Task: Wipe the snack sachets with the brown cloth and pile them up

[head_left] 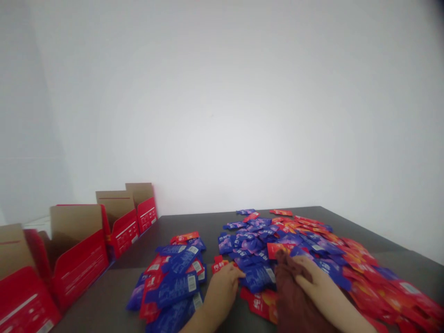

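Right hand [317, 281] full, left hand [222, 289] uncertain

I see the right clutching bunched brown cloth [291, 298] over the packet heap [291, 238]. The left touches a blue packet [258, 279] on the heap's near side (whether pinched, I can't tell from here).

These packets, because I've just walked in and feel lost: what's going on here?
A person's left hand is at the edge of a blue packet; whether it grips it is unclear. The right hand holds a crumpled brown cloth or bag. A large spread of red and blue packets lies toward the right of the dark table, a smaller pile lies left of the left hand, and open red boxes stand in a row at far left.
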A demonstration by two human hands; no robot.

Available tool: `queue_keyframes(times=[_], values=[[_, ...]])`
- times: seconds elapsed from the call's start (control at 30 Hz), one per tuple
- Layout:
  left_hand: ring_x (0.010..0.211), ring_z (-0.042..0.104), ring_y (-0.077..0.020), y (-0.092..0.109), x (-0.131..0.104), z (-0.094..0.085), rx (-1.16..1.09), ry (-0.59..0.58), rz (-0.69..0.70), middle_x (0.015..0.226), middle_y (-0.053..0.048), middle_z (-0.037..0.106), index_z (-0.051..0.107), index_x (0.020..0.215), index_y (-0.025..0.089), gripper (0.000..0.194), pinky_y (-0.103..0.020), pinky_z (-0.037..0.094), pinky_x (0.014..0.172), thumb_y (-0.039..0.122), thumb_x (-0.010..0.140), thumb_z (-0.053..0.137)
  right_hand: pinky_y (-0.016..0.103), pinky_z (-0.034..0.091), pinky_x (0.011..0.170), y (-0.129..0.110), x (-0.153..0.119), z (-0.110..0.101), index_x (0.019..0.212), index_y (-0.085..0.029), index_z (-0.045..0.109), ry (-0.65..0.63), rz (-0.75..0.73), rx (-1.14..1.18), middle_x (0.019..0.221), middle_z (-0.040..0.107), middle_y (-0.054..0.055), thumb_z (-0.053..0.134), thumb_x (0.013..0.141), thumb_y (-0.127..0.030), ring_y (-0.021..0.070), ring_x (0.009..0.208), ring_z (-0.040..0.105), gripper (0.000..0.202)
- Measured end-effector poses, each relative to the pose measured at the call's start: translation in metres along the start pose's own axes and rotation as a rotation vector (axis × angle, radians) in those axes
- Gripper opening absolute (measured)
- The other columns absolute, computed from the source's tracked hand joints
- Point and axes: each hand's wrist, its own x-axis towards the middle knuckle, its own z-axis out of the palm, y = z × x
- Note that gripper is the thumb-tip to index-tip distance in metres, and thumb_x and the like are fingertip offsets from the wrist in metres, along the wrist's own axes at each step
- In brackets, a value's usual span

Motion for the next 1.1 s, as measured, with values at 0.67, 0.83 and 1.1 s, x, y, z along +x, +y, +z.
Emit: queue_keyframes(times=[0.67,0.83,1.1], values=[[0.065,0.067,-0.0197,-0.015,0.001,0.064,-0.834,-0.207,-0.362,0.077,-0.005,0.067,0.024,0.145,0.013,0.071,-0.028,0.052,0.056,0.030,0.082,0.052,0.043,0.036,0.101,-0.024,-0.001,0.046,0.123,-0.015,0.063,-0.266,-0.040,-0.490,0.126,0.063,0.010,0.043,0.075,-0.012,0.0289,0.116,0.051,0.052],[0.058,0.065,-0.0164,-0.012,0.002,0.061,-0.936,-0.262,-0.306,0.083,-0.007,0.066,0.033,0.138,0.013,0.066,-0.024,0.048,0.049,0.030,0.078,0.055,0.042,0.035,0.104,-0.032,-0.002,0.038,0.122,-0.018,0.063,-0.311,-0.104,-0.438,0.126,0.064,0.007,0.045,0.069,-0.011,0.0271,0.117,0.051,0.056],[0.058,0.064,-0.0154,-0.008,0.001,0.049,-0.938,-0.306,-0.203,0.091,-0.007,0.067,0.048,0.128,0.018,0.058,-0.021,0.045,0.045,0.032,0.072,0.057,0.042,0.027,0.111,-0.041,-0.010,0.048,0.127,-0.021,0.061,-0.393,-0.186,-0.335,0.135,0.058,0.005,0.047,0.064,-0.011,0.0256,0.124,0.048,0.065]])
